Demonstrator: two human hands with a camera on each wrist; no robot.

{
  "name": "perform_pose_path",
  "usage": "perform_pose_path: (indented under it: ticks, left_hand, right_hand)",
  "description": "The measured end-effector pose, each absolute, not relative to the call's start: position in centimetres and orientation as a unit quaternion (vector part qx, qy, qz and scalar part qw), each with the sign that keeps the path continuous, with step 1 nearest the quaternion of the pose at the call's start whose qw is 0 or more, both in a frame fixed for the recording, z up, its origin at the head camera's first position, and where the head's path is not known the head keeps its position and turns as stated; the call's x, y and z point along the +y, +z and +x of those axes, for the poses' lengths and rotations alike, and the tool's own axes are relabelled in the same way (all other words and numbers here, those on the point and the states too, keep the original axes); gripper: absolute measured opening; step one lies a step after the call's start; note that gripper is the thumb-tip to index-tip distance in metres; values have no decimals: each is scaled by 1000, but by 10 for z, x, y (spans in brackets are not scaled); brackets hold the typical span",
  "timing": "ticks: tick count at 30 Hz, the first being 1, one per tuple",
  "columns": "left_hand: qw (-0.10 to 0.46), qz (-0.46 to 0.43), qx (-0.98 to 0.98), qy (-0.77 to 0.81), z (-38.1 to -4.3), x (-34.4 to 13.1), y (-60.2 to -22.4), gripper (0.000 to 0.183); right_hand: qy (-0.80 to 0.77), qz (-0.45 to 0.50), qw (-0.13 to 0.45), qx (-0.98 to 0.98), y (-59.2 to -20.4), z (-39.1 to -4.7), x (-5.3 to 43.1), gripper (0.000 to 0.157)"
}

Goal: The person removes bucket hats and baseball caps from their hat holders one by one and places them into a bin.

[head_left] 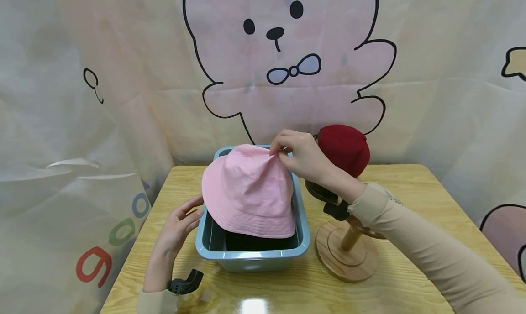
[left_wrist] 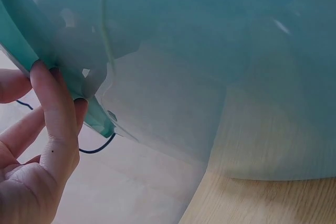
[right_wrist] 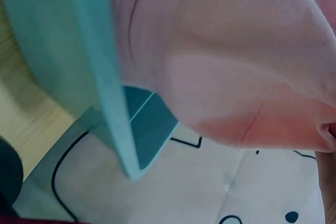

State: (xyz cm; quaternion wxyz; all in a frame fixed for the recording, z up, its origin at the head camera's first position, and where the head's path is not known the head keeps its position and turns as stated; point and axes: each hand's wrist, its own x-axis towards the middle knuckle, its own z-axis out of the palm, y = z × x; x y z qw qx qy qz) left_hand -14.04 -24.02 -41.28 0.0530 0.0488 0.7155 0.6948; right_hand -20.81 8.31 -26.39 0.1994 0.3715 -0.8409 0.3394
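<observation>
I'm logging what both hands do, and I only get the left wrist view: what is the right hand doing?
Observer: The right hand is pinching a pink bucket hat near its top.
Operator: And how does that hat sit against the basin?
Observer: In the head view, it covers part of the basin's left rim.
Operator: Does anything stand on the basin's other side?
Observer: Yes, a round-based wooden stand is to its right.
</observation>
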Motion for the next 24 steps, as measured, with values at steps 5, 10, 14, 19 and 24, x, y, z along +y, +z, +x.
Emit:
perform_pose_path:
  ticks: [5, 10, 14, 19, 24]
  left_hand:
    - [51, 62, 715, 695, -141, -242, -414, 52]
    - [46, 59, 720, 690, -142, -242, -414, 51]
    - [44, 57, 725, 685, -142, -243, -414, 51]
    - [45, 59, 725, 684, -142, -244, -414, 50]
    - [47, 67, 718, 691, -143, -242, -415, 49]
  right_hand:
    - [320, 354, 199, -856, -268, -208, 97, 21]
    - [286, 348, 189, -873, -266, -209, 105, 19]
    - [268, 345, 166, -884, -265, -210, 103, 17]
    - [258, 351, 135, -890, -266, -210, 93, 17]
    - [241, 373, 132, -886, -271, -209, 80, 22]
